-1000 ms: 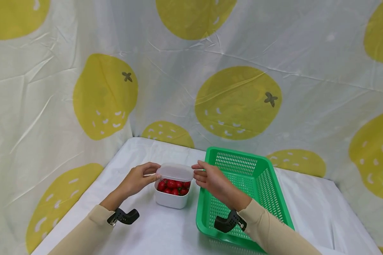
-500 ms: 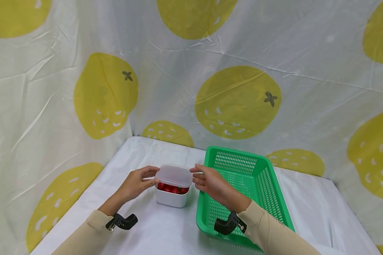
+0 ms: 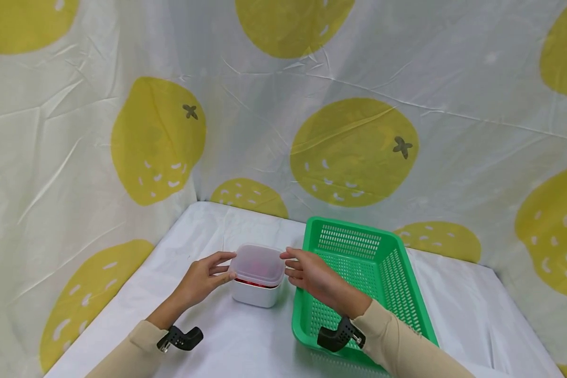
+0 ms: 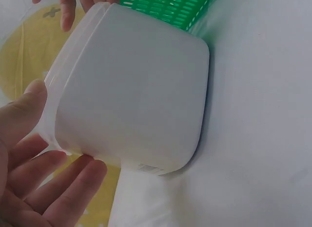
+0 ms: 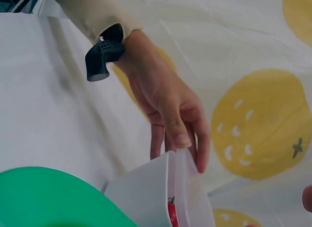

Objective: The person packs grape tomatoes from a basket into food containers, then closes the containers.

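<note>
A white lidded food container [image 3: 254, 295] stands on the cloth, left of the green basket. Its translucent lid [image 3: 259, 265] lies over the top, with a narrow gap at the front showing red round fruit [image 3: 252, 284]. At the lid's left edge my left hand [image 3: 205, 278] pinches it, thumb in front and fingers behind; the right wrist view shows the thumb tip [image 5: 182, 140] at the rim. My right hand [image 3: 314, 273] is at the lid's right edge, fingers extended, fingertips beside the rim. Red also shows inside the container [image 5: 172, 213] in the right wrist view.
A green perforated basket [image 3: 307, 328] stands just right of the container, under my right forearm. White cloth [image 3: 227, 341] covers the table. Behind and to the left hangs a white curtain [image 3: 245, 131] with yellow lemon prints.
The lid has tipped down and toward me over the container, covering most of the red fruit. Both hands have lowered slightly along with it.
</note>
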`<state>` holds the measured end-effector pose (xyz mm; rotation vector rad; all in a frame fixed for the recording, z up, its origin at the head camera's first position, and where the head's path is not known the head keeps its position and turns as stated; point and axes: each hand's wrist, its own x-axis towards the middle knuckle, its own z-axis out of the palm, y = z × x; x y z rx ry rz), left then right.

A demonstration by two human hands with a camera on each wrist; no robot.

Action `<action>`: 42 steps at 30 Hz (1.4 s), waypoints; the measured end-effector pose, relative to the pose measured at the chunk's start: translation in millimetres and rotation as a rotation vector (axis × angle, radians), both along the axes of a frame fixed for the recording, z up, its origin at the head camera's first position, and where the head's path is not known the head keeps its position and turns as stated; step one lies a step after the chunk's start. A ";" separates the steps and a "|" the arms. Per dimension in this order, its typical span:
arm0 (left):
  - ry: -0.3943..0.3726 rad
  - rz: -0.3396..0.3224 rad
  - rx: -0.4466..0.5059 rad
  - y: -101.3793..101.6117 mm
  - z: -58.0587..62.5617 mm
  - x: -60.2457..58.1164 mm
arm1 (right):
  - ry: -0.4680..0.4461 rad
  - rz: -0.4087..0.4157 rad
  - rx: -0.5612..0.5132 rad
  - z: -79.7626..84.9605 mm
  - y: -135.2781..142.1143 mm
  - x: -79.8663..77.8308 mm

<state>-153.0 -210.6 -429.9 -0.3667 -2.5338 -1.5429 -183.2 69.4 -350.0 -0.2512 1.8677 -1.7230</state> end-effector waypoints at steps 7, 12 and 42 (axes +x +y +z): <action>0.017 -0.002 0.007 -0.6 -5.4 -1.2 | 0.016 0.028 0.008 1.6 0.6 0.3; 0.012 -0.003 0.009 -2.5 -5.5 -0.6 | 0.009 0.054 0.021 4.4 0.4 -0.4; -0.160 -0.459 -0.705 9.8 73.2 -54.9 | 0.586 0.426 0.834 14.3 -24.9 -39.5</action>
